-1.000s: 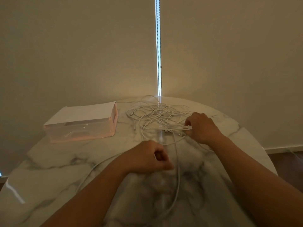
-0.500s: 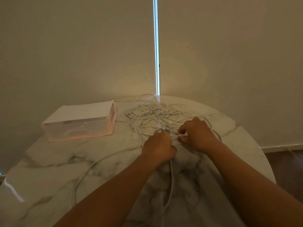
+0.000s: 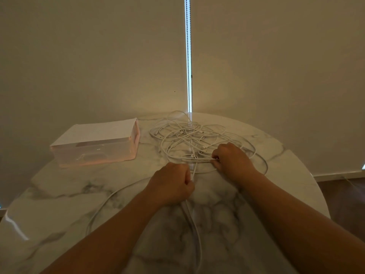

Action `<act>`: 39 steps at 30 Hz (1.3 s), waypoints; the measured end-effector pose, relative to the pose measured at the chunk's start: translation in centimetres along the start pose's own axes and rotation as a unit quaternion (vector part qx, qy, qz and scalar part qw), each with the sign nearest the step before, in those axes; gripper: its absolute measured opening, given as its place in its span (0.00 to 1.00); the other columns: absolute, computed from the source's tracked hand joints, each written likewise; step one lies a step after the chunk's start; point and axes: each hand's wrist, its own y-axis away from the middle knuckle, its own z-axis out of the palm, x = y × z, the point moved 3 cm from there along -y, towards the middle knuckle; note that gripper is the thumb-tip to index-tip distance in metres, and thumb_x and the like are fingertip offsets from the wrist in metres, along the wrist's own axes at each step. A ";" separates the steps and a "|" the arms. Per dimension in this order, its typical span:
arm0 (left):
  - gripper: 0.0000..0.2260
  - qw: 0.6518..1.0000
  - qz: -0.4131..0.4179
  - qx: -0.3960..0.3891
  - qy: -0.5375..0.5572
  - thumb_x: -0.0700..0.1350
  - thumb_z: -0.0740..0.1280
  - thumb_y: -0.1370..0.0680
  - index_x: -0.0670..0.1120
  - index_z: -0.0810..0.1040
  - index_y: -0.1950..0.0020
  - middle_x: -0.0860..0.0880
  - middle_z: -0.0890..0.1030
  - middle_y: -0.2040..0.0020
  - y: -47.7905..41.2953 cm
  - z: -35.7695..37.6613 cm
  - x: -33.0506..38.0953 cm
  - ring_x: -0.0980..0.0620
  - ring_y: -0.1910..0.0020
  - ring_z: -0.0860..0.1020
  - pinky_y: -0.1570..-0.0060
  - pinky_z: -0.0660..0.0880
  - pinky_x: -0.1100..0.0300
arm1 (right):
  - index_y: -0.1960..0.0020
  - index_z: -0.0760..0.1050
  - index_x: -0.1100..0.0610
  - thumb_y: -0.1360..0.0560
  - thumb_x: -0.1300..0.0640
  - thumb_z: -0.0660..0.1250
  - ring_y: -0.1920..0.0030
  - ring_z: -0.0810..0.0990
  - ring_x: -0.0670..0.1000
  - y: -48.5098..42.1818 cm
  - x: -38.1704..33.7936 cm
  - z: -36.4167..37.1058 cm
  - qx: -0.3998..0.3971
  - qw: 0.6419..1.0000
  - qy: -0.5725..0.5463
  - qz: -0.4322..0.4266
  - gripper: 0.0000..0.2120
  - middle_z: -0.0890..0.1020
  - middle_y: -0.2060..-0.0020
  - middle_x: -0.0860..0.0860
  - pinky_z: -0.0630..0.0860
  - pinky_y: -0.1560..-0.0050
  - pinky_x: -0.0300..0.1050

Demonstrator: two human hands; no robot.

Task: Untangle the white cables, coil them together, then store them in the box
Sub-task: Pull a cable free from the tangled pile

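A tangle of white cables [image 3: 187, 137] lies at the far middle of the marble table. My left hand [image 3: 171, 184] is curled into a fist round one cable strand that runs from the tangle through the fist and down toward me. My right hand [image 3: 233, 161] pinches strands at the near right edge of the tangle. A clear pinkish box [image 3: 94, 153] with a white lid on top stands at the far left.
The round marble table [image 3: 59, 214] ends close to beige roller blinds behind it, with a bright gap and bead chain [image 3: 188, 56] between them. A loose cable loop [image 3: 102, 206] lies on the table under my left forearm. Floor shows at the right.
My left hand reached forward to the tangle beside my right hand, gripped a strand, and has now pulled back toward me with it. My right hand stayed at the tangle.
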 end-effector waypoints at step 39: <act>0.13 0.996 -0.063 -0.038 0.058 0.58 0.73 0.30 0.49 0.81 0.62 0.55 0.81 0.64 -1.4 0.1 2.1 0.57 0.62 0.79 0.58 0.78 0.58 | 0.48 0.84 0.47 0.38 0.49 0.81 0.49 0.79 0.41 3.2 1.4 -1.9 -0.013 0.973 -0.231 0.009 0.19 0.84 0.51 0.44 0.73 0.53 0.31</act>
